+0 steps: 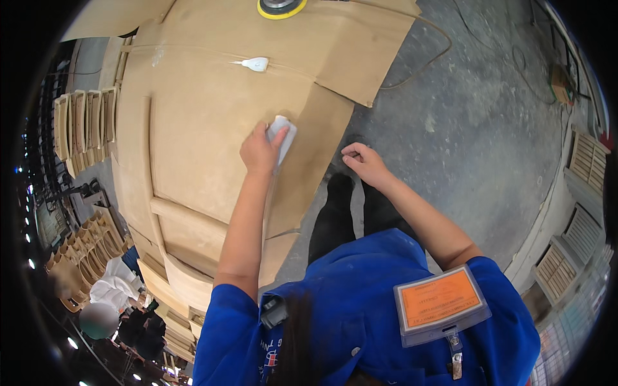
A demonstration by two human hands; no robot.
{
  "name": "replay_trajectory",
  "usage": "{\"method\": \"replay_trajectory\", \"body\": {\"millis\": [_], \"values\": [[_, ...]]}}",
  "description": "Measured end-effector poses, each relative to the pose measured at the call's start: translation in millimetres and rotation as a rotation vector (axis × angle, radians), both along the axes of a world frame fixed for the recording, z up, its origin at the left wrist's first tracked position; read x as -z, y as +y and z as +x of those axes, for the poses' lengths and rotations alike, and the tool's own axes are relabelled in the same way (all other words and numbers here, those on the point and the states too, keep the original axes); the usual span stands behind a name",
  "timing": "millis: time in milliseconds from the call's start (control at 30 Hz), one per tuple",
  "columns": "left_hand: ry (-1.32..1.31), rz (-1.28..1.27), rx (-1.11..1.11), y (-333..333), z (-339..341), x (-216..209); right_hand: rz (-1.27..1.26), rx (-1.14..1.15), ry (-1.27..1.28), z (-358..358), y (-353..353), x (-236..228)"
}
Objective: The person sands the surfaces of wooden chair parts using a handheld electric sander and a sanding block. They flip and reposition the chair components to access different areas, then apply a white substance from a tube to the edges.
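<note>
While the pale, flat block [288,136] is held near the right-hand edge of the brown-covered worktop [193,122], its weight is judged to be slight, since it is spanned by one hand. Its body is taken to be fairly firm, perhaps with a little give, and not easily broken; whether its faces are slippery cannot be told. It is best gripped across its narrow width, by the long sides, so that the broad face is left free.

By the left hand [257,153] it is held in just this way: the thumb is laid over the near face, and the fingers are partly hidden, wrapped around the far side. The right hand [364,162] is held over the grey floor [450,148], well apart from the block, with its fingers loosely curled; nothing is seen to be gripped by it. Farther up the worktop, a white nozzled bottle [259,64] is left lying, untouched.
</note>
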State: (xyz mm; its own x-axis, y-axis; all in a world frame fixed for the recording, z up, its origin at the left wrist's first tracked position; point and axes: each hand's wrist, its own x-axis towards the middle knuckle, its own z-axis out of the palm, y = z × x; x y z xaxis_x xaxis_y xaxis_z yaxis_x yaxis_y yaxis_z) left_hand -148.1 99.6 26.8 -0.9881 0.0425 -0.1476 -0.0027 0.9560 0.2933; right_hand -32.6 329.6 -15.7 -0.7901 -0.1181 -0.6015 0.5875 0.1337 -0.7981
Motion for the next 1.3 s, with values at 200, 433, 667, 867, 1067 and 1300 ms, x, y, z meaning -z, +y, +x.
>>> {"method": "replay_trajectory", "body": {"millis": [200,433,667,867,1067,1300], "values": [[0.028,0.046,-0.041,13.0,-17.2,7.5,-0.014,0.003,0.146,-10.6,1.9,6.4],[-0.060,0.113,-0.098,-3.9,-2.1,11.7,0.078,-0.001,0.087,-12.7,23.0,4.4],[-0.149,0.143,-0.245,-22.8,33.6,0.3,0.027,-0.095,0.093,-5.5,24.5,3.9],[0.012,0.197,-0.204,-0.7,-9.9,17.3,0.081,-0.048,0.059,-9.5,18.9,4.0],[-0.051,0.121,-0.316,-45.1,42.5,12.4,0.103,-0.182,0.139,-10.7,2.3,-3.7],[-0.073,0.736,-0.609,-78.7,57.0,5.7,0.073,-0.197,0.130,-18.1,-18.3,-5.7]]}}
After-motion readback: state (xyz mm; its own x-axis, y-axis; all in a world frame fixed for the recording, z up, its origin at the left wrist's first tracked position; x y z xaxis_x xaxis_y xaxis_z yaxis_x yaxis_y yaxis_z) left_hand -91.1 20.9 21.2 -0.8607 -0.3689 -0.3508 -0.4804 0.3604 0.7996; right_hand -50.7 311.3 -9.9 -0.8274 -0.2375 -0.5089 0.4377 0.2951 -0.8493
